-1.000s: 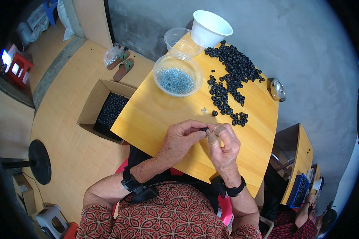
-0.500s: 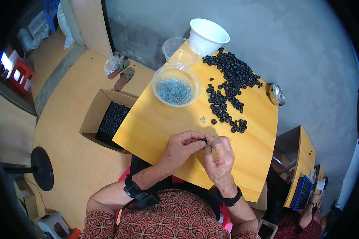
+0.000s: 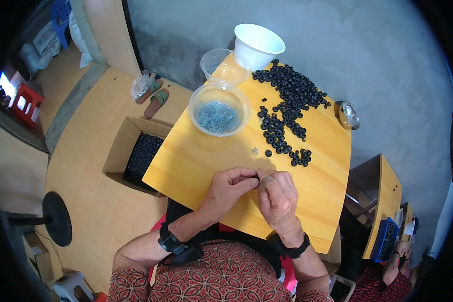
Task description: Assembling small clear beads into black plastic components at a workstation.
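Over the near part of the yellow wooden table (image 3: 186,171), my left hand (image 3: 226,191) pinches a small black ring-like part (image 3: 257,177), mostly covered by the fingertips. My right hand (image 3: 279,199) is closed right against it, its fingertips meeting those of the left; whatever it grips is too small to make out. Just beyond lie a little cluster of tiny silvery pieces (image 3: 254,150) and a single black part (image 3: 268,153). A large heap of black round parts (image 3: 292,88) spreads over the far right. A clear tub (image 3: 219,108) of small blue-silver pieces stands at the far left.
An empty clear tub (image 3: 221,68) and a white bowl (image 3: 259,45) stand at the far corner. A shiny metal bowl (image 3: 348,116) sits by the right edge. On the floor are a cardboard box (image 3: 118,151) of black parts and sandals (image 3: 157,103). Another person's arm (image 3: 391,269) shows at lower right.
My right hand has turned slightly, and its fingers have folded closer together beside the left fingertips. The left hand keeps its pinch. The whole view has shifted a little.
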Demonstrator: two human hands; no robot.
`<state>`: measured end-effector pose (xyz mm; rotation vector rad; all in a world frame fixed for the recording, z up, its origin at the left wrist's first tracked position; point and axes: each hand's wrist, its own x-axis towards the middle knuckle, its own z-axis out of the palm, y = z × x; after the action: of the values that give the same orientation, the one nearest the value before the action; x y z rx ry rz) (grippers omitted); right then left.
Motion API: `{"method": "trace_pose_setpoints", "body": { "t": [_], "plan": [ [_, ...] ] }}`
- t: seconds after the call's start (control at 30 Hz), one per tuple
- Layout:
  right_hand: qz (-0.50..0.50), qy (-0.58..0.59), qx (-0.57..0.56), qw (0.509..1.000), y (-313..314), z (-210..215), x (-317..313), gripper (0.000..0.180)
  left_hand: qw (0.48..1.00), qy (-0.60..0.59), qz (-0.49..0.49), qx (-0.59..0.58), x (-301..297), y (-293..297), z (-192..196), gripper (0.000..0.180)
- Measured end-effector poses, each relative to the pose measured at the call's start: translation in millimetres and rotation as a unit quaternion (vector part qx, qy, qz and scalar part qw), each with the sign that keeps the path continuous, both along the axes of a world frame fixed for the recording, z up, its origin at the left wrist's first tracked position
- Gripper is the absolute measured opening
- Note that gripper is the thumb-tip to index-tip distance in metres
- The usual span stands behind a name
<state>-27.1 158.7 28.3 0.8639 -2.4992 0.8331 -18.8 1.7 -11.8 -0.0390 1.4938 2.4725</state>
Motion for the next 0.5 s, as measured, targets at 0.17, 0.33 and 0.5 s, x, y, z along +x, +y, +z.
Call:
{"method": "trace_pose_setpoints", "body": {
  "t": [0.17, 0.33, 0.5],
  "plan": [
    [0.016, 0.048, 0.034, 0.998, -5, 3, 3, 0.033, 1.0, -0.004, -0.006, -0.025, -2, -5, -2, 0.02],
    [-0.003, 0.015, 0.034, 0.999, -1, 7, -1, 0.038, 0.998, -0.031, 0.011, 0.046, -4, -7, -5, 0.019],
    [0.021, 0.043, 0.066, 0.997, -3, 10, -12, 0.039, 0.999, -0.024, 0.006, 0.035, -4, -7, 1, 0.02]
  ]
}}
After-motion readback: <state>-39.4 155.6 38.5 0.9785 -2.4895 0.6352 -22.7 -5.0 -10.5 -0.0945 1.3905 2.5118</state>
